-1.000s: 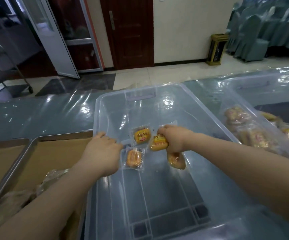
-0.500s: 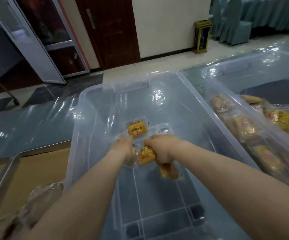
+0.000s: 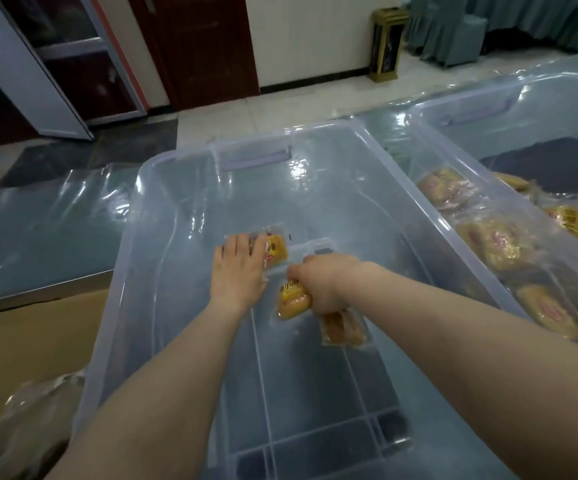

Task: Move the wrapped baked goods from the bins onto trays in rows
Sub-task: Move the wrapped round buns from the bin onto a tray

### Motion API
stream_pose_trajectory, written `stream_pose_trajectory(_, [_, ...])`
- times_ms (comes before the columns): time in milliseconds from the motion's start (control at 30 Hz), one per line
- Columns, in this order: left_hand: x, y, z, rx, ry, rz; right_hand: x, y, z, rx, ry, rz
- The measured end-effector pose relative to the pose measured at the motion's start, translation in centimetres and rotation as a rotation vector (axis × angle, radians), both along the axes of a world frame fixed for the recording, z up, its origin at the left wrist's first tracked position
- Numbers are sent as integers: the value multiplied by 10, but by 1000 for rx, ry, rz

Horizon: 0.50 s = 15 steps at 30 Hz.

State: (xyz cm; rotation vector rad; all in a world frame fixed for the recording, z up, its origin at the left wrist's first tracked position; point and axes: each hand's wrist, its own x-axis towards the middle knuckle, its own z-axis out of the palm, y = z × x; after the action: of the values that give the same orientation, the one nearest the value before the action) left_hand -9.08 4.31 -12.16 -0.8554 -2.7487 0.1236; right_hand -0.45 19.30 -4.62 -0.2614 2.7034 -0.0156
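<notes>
Three wrapped cakes are all that show in the middle bin (image 3: 315,393), so I judge the step in hand to be clearing out its last pieces before carrying them to the tray (image 3: 38,292), which stands just beside the bin's left wall, lined with brown paper (image 3: 31,341). The right hand (image 3: 325,285) is clenched in a fist over the middle of the bin floor. It grasps a yellow-labelled packet (image 3: 292,296) that juts out toward the left wall, and a second packet (image 3: 342,329) hangs below the fist toward the near end, held by its wrapper. The left hand (image 3: 239,268) lies flat, fingers fairly straight and spread, resting on a loose packet (image 3: 275,247) on the floor a little toward the far handle end. It touches the wrapper but does not yet grip it. Whether anything sits under the palm I cannot tell. The next move, as I read it, calls for curling those fingers under the slippery film edge, lifting clear of the left wall, and setting all the pieces down on the tray in line. A full fist makes tidy placing awkward, so one piece at a time seems wise. The right-hand bin (image 3: 474,114) holds many more packets heaped against its near-left wall.
</notes>
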Motion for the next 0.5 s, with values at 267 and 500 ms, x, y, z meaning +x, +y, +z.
stream_pose_trajectory(267, [-35,3,-23,-86,-395,28,-11,8,0,12,-12,-17])
stream_pose_trajectory(500, [-31,-1,-27,45,-594,99,-14,4,0,47,11,21])
